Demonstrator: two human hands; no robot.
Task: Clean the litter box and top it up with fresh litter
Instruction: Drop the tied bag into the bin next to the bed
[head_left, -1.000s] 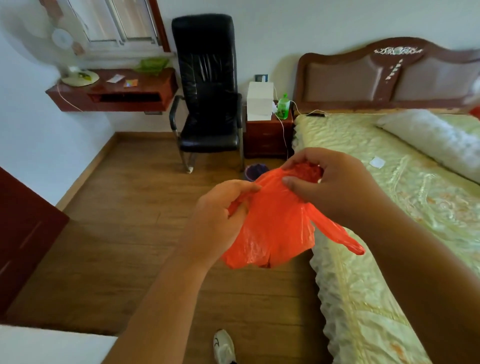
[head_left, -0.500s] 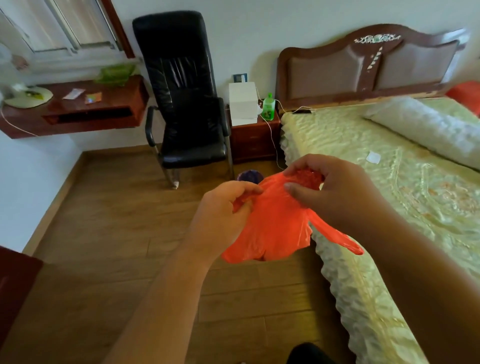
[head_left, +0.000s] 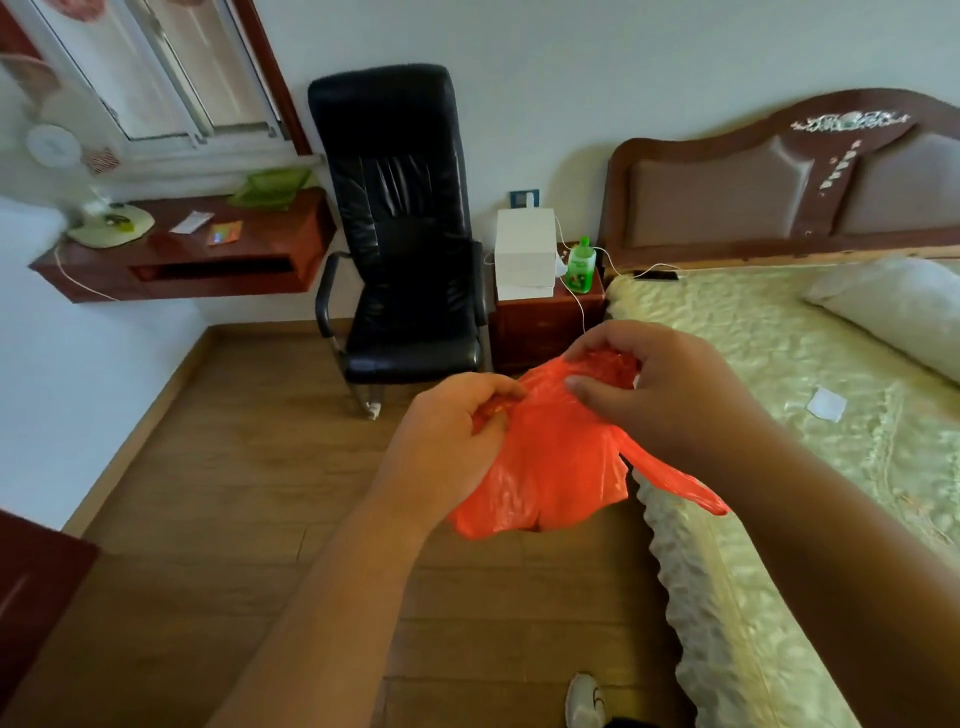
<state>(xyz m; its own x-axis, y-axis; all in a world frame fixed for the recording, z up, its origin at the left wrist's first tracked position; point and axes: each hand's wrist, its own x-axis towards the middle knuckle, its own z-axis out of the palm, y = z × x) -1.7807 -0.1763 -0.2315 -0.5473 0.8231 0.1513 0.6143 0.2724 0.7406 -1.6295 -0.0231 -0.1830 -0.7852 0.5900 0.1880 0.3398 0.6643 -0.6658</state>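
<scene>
I hold the orange plastic bag (head_left: 545, 467) between both hands, above the wooden floor (head_left: 234, 493). My left hand (head_left: 447, 447) grips the bag's left upper edge with curled fingers. My right hand (head_left: 660, 395) pinches the bunched top. One handle hangs below my right wrist, beside the bed (head_left: 779, 467).

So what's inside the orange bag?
Cannot tell. The bag is opaque, and the left hand and right hand pinch its top together, covering the mouth. Its lower part bulges, but no contents show.
</scene>
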